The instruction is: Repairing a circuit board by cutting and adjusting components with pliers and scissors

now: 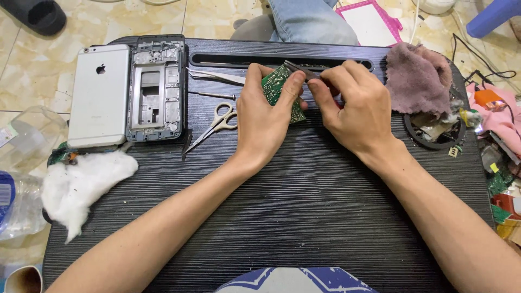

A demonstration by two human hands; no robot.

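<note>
Right now, seen from the head camera, both hands meet near the far edge of the dark ridged desk. The left hand pinches a small green circuit board between thumb and fingers, holding it tilted just above the desk surface. The right hand is closed in a pinch on a thin dark tool whose tip lies against the top of the board; what kind of tool it is I cannot tell. Just left of the left hand lie one pair of scissors, one pair of metal tweezers and one thin metal pin, all close to the hand but not touching it. Further left sit one silver phone lying face down and one bare phone frame, side by side. One clump of white cotton rests at the desk's left edge, with one clear plastic bottle beyond it on the floor. To the right, one mauve cloth is bunched near a round dark tray filled with scraps. A long slot runs along the desk's far edge, behind the hands. Nothing lies between the two hands and the board.
</note>
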